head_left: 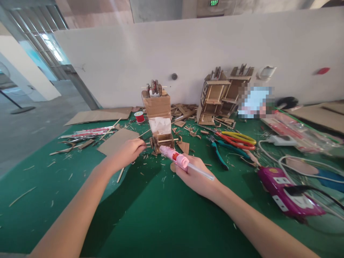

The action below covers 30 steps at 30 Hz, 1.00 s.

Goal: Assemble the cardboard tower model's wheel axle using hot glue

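A tall cardboard model (158, 109) with wheels at its base stands on the green table (150, 208). My left hand (128, 151) is closed in a pinch on a thin stick (147, 143) that enters the model's base from the left. My right hand (194, 175) is wrapped round a pink glue gun (174, 156) with a clear glue stick at its back. The gun's nozzle points at the lower right of the model's base.
Cardboard scraps and sticks litter the table. Other cardboard models (220, 95) lean on the white wall. A red thread spool (139, 116), pliers and scissors (233, 140), a white power strip (279, 140) and a purple power strip (288, 195) with cables lie at the right.
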{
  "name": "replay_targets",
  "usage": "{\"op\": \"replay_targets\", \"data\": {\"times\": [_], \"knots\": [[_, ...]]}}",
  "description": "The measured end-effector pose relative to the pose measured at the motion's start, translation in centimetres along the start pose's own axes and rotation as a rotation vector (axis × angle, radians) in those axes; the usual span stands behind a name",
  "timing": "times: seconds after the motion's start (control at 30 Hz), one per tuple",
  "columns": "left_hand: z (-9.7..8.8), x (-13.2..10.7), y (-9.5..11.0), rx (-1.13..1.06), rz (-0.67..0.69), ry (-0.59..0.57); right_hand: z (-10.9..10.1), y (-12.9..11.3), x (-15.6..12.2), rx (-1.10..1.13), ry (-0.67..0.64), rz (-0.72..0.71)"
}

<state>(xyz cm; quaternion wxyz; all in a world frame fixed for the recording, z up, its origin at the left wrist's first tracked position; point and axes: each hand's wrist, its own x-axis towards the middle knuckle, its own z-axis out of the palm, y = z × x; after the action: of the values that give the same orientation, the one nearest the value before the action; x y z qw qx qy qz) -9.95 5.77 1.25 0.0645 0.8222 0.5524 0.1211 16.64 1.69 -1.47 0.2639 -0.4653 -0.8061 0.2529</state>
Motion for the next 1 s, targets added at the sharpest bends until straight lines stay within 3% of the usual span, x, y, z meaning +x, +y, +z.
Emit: {"op": "replay_targets", "data": {"times": [0.67,1.0], "knots": [[-1.0,-0.4,1.1,-0.201,-0.215,-0.073,-0.1,-0.1,0.1,0.003,-0.013,0.012],[-0.7,-0.3,1.6,-0.135,-0.207,0.014,0.2,-0.1,-0.1,0.11,0.074,0.024]]}}
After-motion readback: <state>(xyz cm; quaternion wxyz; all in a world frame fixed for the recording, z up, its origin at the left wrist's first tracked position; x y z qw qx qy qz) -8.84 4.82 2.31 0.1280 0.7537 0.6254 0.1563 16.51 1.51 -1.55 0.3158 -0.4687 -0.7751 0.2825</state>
